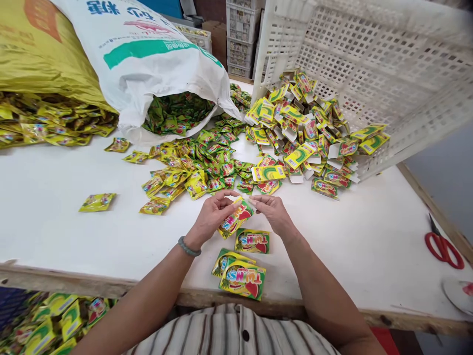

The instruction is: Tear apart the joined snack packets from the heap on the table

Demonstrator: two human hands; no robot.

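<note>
My left hand (207, 220) is closed on a small yellow and green candy box (236, 220), printed TWINS with fruit pictures, tilted above the table. The fingertips of my right hand (275, 213) pinch at the upper right end of that box, where a pale flap shows. Just below my hands a similar box (252, 241) lies flat. Nearer the table edge another box (243, 280) overlaps a third one (220, 262). Beyond my hands, yellow sachets (195, 183) and green sachets (226, 169) lie in a loose heap.
A white sack (148, 64) spills green sachets, beside a yellow sack (40, 59) of yellow ones. At right, a tipped white crate (373, 64) spills open boxes (301, 155). Red scissors (443, 249) lie near the right edge. Filled boxes (55, 320) sit below the table at left.
</note>
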